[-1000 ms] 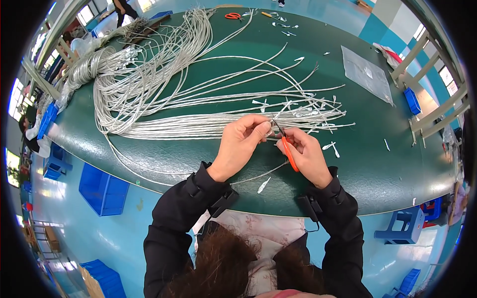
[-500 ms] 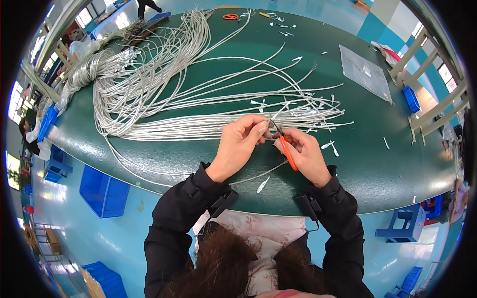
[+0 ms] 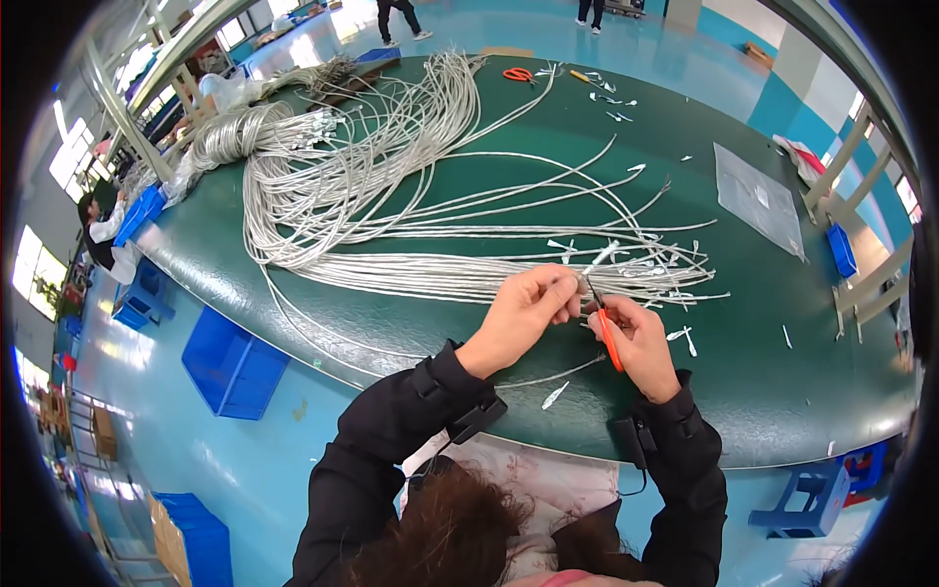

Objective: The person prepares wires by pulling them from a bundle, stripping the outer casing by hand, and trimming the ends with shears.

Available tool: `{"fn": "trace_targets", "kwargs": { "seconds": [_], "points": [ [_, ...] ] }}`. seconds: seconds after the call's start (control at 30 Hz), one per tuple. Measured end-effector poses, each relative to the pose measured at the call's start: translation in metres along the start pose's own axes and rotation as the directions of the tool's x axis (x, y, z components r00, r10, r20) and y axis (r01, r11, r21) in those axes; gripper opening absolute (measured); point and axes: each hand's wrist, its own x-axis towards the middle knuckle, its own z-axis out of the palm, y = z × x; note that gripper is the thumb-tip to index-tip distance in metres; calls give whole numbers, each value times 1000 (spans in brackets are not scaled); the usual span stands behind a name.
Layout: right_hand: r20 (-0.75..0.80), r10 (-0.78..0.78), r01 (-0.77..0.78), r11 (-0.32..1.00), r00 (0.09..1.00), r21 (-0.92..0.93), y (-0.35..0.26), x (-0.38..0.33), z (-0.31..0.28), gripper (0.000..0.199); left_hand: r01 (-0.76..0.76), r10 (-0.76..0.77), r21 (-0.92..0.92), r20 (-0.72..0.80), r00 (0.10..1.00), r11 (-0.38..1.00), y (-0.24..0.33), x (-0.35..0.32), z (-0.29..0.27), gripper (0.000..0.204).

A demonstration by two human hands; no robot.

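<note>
Looking down from the head cam: left hand is pinching the end of a grey cable at frame centre, fingers pressed together on it. Right hand is closing round orange-handled cutters, tips meeting the cable end just beside the left fingers. Cable bundle is fanning out toward upper left across the green table; white scraps are lying near the table's front edge, clear bag sitting at right. To do it well, prob. best keeping the cable taut & close to the blades, cutting only the tip w/ fingers clear.
</note>
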Motion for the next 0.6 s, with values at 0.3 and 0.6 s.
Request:
{"fn": "trace_targets", "kwargs": {
  "seconds": [0.3, 0.6],
  "points": [
    [-99, -171, 78, 796, 980, -600, 0, -1, -3, 15, -26, 27, -78, 10, 1000, 997, 0, 2, -2, 16],
    [-139, 51, -5, 949, 989, 315, -10, -2, 9, 14, -274, 327, 574, 10, 945, 772, -4, -1, 17, 9]
  ]
}}
